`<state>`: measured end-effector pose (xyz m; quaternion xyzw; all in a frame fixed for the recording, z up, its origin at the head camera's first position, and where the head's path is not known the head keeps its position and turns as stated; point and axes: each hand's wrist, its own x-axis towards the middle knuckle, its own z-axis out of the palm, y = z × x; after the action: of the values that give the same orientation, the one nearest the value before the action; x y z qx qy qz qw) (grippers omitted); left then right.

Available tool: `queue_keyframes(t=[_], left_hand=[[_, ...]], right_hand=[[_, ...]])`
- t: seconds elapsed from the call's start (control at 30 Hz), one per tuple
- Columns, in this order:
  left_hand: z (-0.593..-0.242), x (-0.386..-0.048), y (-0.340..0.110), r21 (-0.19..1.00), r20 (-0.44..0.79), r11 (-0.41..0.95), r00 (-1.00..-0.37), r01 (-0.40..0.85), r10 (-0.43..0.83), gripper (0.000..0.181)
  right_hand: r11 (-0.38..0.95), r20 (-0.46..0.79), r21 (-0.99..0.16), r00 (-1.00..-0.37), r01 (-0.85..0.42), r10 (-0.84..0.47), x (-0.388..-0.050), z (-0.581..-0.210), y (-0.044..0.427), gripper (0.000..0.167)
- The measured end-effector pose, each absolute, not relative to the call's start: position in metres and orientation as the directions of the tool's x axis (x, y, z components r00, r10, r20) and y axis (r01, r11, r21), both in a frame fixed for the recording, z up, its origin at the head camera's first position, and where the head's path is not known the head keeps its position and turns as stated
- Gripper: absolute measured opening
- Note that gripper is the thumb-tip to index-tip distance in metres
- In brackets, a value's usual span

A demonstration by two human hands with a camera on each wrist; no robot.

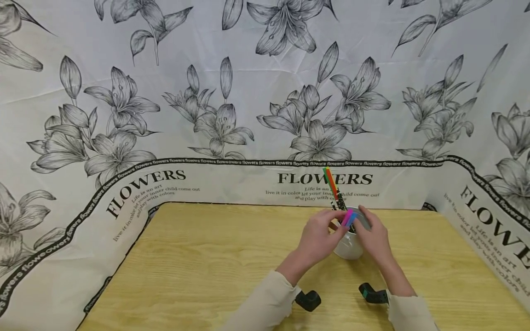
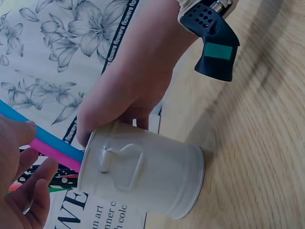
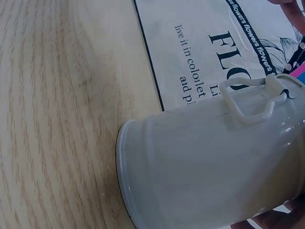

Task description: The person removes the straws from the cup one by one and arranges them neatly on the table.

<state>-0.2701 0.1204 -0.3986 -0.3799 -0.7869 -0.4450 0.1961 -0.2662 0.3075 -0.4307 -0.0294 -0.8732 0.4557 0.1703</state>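
Note:
A white metal bucket [image 1: 348, 249] with a small wire handle [image 3: 255, 117] stands upright on the table. My left hand [image 1: 314, 235] pinches a pink stick [image 1: 347, 217] and a blue stick [image 1: 352, 219] at the bucket's mouth; their lower ends are hidden inside. My right hand [image 1: 377, 239] grips the bucket by its rim on the right side. Other sticks lean out of the bucket, with red, green and yellow tops [image 1: 330, 180] and black parts with white dots [image 1: 341, 201]. In the left wrist view, my left thumb [image 2: 21, 132] lies against the blue stick.
The wooden table [image 1: 215, 266] spreads left and right of the bucket. A white cloth with printed flowers [image 1: 232, 184] stands behind it and along both sides. Black wrist devices [image 1: 308, 301] hang below both forearms.

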Motion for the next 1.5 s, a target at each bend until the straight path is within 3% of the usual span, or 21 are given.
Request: queue_keyframes(t=[0.27,0.5,0.73,1.07,1.3,1.5], left_hand=[[-0.397,-0.271,0.123,0.545,0.653,0.373,-0.659,0.751,0.374,0.020],[-0.385,-0.272,0.113,0.503,0.754,0.347,-0.598,0.792,0.272,0.014],[-0.348,-0.273,0.084,0.560,0.811,0.143,-0.575,0.816,0.109,0.028],[-0.299,-0.297,0.025,0.703,0.700,-0.153,-0.714,0.694,-0.023,0.012],[-0.311,-0.327,-0.019,0.799,0.596,-0.084,-0.803,0.595,-0.018,0.010],[-0.339,-0.338,-0.029,0.887,0.461,-0.047,-0.887,0.459,0.039,0.013]], right_hand=[[0.590,0.263,-0.802,-0.943,-0.096,0.204,-0.268,-0.434,0.304,0.060],[0.574,0.268,-0.813,-0.938,-0.097,0.221,-0.265,-0.429,0.305,0.055],[0.572,0.282,-0.813,-0.933,-0.107,0.226,-0.264,-0.430,0.304,0.057],[0.580,0.304,-0.807,-0.920,-0.111,0.247,-0.268,-0.431,0.303,0.055],[0.573,0.276,-0.815,-0.928,-0.088,0.250,-0.267,-0.428,0.302,0.056],[0.558,0.279,-0.824,-0.928,-0.098,0.248,-0.266,-0.427,0.300,0.056]])
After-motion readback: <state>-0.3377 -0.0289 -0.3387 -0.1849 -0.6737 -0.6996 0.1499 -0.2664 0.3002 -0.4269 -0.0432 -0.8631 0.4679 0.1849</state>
